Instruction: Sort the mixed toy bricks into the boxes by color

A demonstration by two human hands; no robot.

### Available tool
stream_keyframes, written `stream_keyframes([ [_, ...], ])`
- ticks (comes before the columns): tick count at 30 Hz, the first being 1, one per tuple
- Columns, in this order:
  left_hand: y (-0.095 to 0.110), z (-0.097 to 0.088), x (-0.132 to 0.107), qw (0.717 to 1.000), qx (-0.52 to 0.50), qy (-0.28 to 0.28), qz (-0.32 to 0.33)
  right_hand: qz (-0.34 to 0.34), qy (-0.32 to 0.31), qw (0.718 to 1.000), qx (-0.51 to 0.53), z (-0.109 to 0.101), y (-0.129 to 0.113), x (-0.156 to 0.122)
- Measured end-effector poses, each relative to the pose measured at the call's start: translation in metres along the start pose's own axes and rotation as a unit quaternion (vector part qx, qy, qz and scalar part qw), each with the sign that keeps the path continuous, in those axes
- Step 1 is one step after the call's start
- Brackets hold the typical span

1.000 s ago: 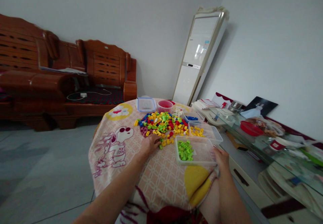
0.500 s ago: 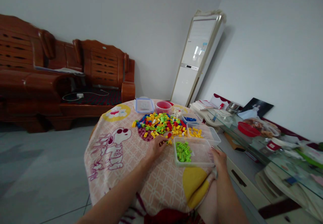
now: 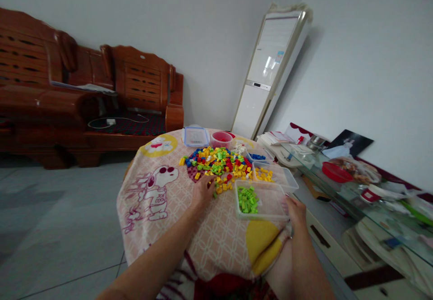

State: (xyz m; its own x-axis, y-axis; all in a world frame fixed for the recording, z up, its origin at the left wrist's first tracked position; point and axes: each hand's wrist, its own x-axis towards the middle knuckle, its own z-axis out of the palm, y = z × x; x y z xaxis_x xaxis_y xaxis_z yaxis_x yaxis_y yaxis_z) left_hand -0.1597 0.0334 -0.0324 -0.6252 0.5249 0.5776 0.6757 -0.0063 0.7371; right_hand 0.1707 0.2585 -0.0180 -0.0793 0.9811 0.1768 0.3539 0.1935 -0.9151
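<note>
My left hand (image 3: 204, 190) rests at the near edge of a heap of small toy bricks (image 3: 216, 159) in yellow, red, blue, green and white. Its fingers are bent with a gap between them, and no brick shows clearly inside. Loose yellow bricks (image 3: 223, 185) lie just right of the fingertips, and a green brick (image 3: 214, 195) is close below them. My right hand (image 3: 295, 210) is closed on the right rim of a clear plastic box (image 3: 270, 200). Light-green bricks (image 3: 247, 200) are gathered in the box's left part.
Behind that box sit a clear container (image 3: 286, 179) with yellow bricks and another with blue bricks (image 3: 257, 156). A pink-red round tub (image 3: 221, 138) and a blue-rimmed lid (image 3: 196, 136) lie at the table's far edge. A cluttered glass-topped cabinet (image 3: 341, 187) stands on the right.
My left hand has drawn back to the left, and more yellow bricks show beside its fingertips. My right hand keeps its hold on the box. The whole view has shifted slightly.
</note>
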Motion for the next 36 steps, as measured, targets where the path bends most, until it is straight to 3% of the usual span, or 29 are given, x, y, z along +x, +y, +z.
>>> stream_keyframes([
  [3, -0.008, -0.009, 0.004, 0.999, 0.030, 0.006, -0.021, 0.032, -0.009, 0.999, 0.017, 0.000, -0.003, -0.002],
  [9, 0.001, -0.005, 0.004, 0.994, 0.071, -0.074, -0.027, 0.026, -0.009, 0.999, 0.031, 0.001, -0.005, -0.003],
  [18, -0.002, -0.002, 0.001, 0.999, -0.006, -0.029, -0.036, 0.039, -0.008, 0.999, 0.034, 0.001, -0.007, -0.004],
  [23, 0.007, 0.004, -0.002, 0.998, -0.046, -0.045, -0.023, 0.033, -0.001, 0.999, 0.035, 0.002, -0.008, -0.006],
  [29, 0.036, 0.018, -0.010, 0.990, -0.098, -0.092, 0.043, 0.035, -0.001, 0.999, 0.040, 0.002, -0.011, -0.006],
  [36, 0.058, 0.035, -0.021, 0.966, -0.124, -0.134, 0.184, 0.041, -0.006, 0.998, 0.049, 0.001, -0.011, -0.007],
])
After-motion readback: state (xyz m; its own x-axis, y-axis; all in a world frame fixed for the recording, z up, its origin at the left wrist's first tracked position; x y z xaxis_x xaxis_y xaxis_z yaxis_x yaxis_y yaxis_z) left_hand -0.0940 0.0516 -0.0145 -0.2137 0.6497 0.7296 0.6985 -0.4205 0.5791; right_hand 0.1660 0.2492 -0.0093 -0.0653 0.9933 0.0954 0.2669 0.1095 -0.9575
